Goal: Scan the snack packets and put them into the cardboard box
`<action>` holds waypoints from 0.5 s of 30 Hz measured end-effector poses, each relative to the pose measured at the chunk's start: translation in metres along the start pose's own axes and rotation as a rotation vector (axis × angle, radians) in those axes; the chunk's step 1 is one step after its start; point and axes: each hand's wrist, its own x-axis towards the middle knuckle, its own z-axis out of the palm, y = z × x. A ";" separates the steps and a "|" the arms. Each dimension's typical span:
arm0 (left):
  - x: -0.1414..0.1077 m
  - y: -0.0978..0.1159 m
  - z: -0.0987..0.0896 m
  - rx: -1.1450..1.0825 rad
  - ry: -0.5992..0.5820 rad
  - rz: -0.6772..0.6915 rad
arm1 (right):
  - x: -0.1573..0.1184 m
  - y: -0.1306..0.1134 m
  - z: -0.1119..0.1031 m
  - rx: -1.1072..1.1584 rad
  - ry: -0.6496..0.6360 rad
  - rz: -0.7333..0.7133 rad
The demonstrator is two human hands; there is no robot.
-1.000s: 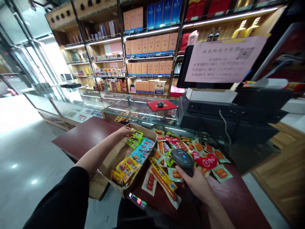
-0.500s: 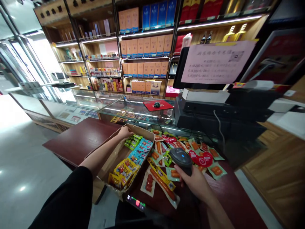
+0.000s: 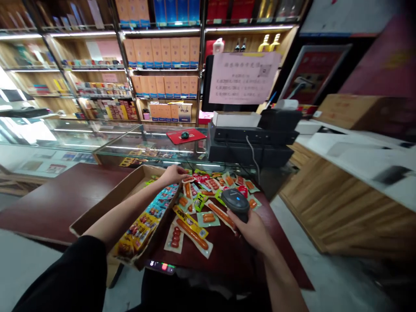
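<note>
My right hand (image 3: 251, 229) is wrapped around the handle of a dark barcode scanner (image 3: 234, 199), whose head shows a small blue light. My left hand (image 3: 173, 175) reaches over the far right edge of an open cardboard box (image 3: 108, 201). Its fingers are closed at a small sausage packet (image 3: 188, 178) at the back of the loose pile. Blue snack packets (image 3: 159, 203) and yellow snack packets (image 3: 138, 229) stand in rows inside the box. To its right lie several packaged sausages, among them a long sausage (image 3: 193, 234), a yellow packet (image 3: 190, 222) and a red sausage packet (image 3: 174, 237).
The dark red table (image 3: 58, 195) carries the box and packets. Behind it runs a glass display counter (image 3: 139, 145) with a red mat (image 3: 198, 135) and a black register (image 3: 250, 149). A phone (image 3: 161, 266) shows at the near edge. Shelves of boxed goods line the wall.
My left hand has moved from inside the box to the sausage packets right of it. The view has turned right. Still in my right hand, the barcode scanner stays over the packets.
</note>
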 end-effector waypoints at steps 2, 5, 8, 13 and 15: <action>0.003 0.021 0.020 0.012 -0.038 0.061 | -0.005 0.007 -0.011 -0.008 0.031 0.010; 0.007 0.045 0.050 -0.004 -0.099 0.122 | -0.011 0.022 -0.025 -0.017 0.066 0.015; 0.008 0.059 0.079 0.002 -0.170 0.140 | -0.015 0.036 -0.035 -0.012 0.071 -0.011; 0.002 0.064 0.125 0.137 -0.229 0.104 | -0.018 0.052 -0.040 -0.010 0.099 -0.012; -0.001 0.061 0.140 0.192 -0.234 0.071 | -0.018 0.055 -0.040 -0.009 0.105 -0.020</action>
